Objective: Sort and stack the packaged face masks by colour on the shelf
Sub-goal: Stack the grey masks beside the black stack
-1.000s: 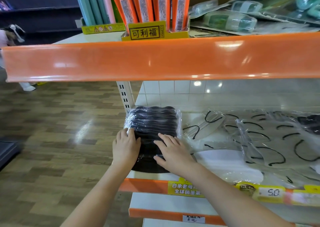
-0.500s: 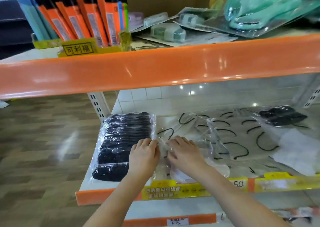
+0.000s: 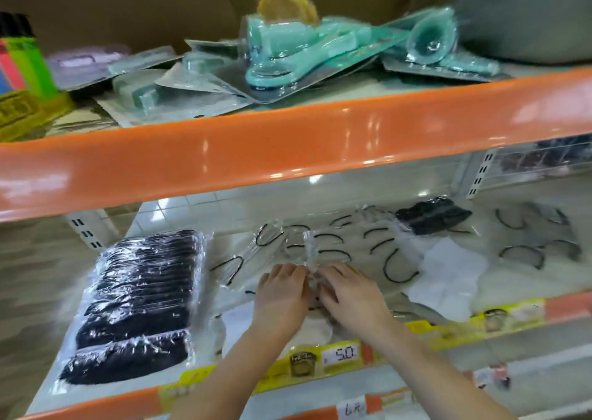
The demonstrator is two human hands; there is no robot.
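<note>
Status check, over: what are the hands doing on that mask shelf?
Both hands, left and right, on the clear-wrapped white masks. Black stack lies at left. One stray black pack sits among the whites.

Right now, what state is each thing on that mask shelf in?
Black mask stack: wrapped, lying flat at the shelf's left end.
White mask packets: scattered, unstacked.
Lone black packet: apart, toward the back.
Left hand: on the white packets.
Right hand: on the same packets.
</note>
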